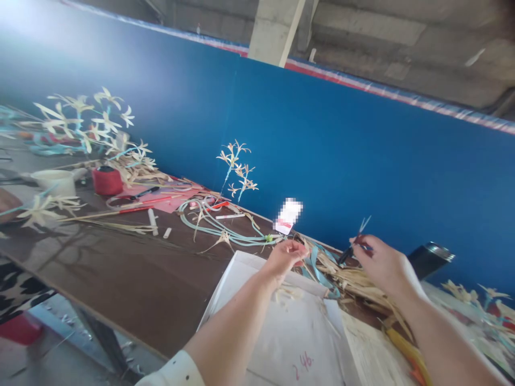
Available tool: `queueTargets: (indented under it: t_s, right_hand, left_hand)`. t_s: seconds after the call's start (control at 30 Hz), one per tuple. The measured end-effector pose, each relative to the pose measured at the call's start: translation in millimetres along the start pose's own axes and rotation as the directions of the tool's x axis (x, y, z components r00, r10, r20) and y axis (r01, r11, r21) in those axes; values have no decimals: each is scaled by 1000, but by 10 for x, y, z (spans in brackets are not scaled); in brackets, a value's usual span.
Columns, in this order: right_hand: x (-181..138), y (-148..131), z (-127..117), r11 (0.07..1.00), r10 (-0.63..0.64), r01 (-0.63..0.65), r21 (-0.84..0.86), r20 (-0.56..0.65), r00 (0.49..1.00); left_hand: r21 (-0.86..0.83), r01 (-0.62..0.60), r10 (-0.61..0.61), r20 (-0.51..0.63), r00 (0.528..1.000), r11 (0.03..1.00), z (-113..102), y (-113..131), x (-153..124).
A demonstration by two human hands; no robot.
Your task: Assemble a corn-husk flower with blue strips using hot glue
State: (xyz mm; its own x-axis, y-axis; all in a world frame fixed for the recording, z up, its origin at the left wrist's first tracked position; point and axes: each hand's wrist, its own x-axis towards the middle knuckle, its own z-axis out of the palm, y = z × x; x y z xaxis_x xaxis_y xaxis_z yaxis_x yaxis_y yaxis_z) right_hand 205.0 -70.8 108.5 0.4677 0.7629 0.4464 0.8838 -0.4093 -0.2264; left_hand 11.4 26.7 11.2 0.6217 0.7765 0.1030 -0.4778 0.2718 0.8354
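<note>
My left hand (286, 258) is over the far end of the white box lid, fingertips pinched together on something small I cannot make out. To the right, my right hand (378, 260) grips what looks like small dark-handled scissors (361, 231), their two thin tips pointing up and apart. Pale dried husk strips (358, 284) and a light blue ribbon (319, 268) lie between and below my hands. Under my left forearm is the white box lid (261, 348), with small pale scraps on it and red handwritten numbers.
A phone (288, 215) leans at the blue partition (362, 161). Right of it lies a black bottle (431, 258). Coiled pale blue tubing (201, 225), husk flowers (239, 169) and a red thread spool (107, 180) are leftward. Another person's hand (7, 206) is at the left edge.
</note>
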Motion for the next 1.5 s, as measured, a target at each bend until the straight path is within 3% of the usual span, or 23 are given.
queueTargets:
  t_s: [0.1, 0.17, 0.27, 0.33, 0.43, 0.67, 0.8, 0.9, 1.03, 1.2, 1.37, 1.5]
  right_hand:
    - [-162, -140, 241, 932, -31, 15, 362, 38, 999]
    - [-261, -257, 414, 776, 35, -96, 624, 111, 993]
    - [-390, -432, 657, 452, 238, -340, 825, 256, 937]
    - [-469, -534, 799, 269, 276, -456, 848, 386, 880]
    - [-586, -638, 958, 84, 170, -553, 829, 535, 828]
    - [-780, -576, 1075, -53, -122, -564, 824, 555, 823]
    - [-816, -515, 1067, -150, -165, -560, 815, 538, 827]
    - [-820, -524, 1058, -161, -109, -555, 816, 544, 832]
    - [-821, -534, 1094, -102, -13, -551, 828, 552, 833]
    - [-828, -507, 1158, 140, 171, -530, 836, 507, 845]
    - [-838, -529, 1107, 349, 227, -466, 813, 409, 884]
    - [-846, -565, 1085, 312, 209, -468, 827, 420, 883]
  left_hand:
    - [-122, 18, -8, 84, 996, 992, -26, 12, -2]
    - [-169, 8, 1, 53, 999, 986, -69, 16, 24]
    - [-204, -33, 25, -41, 999, 978, -147, 26, 70]
    - [-215, -52, 30, -105, 994, 975, -188, 40, 91]
    - [-200, -58, 20, -185, 983, 978, -221, 62, 105]
    - [-129, -77, 50, -199, 979, 989, -209, 94, 85]
    - [-110, -80, 55, -213, 976, 991, -201, 100, 73]
    - [-77, -84, 67, -205, 977, 993, -220, 87, 85]
    - [-31, -83, 75, -204, 976, 996, -265, 60, 110]
    - [14, -115, 115, -251, 961, 993, -281, 66, 114]
    - [60, -124, 136, -287, 948, 991, -243, 124, 87]
    - [76, -110, 129, -332, 934, 991, -212, 157, 65]
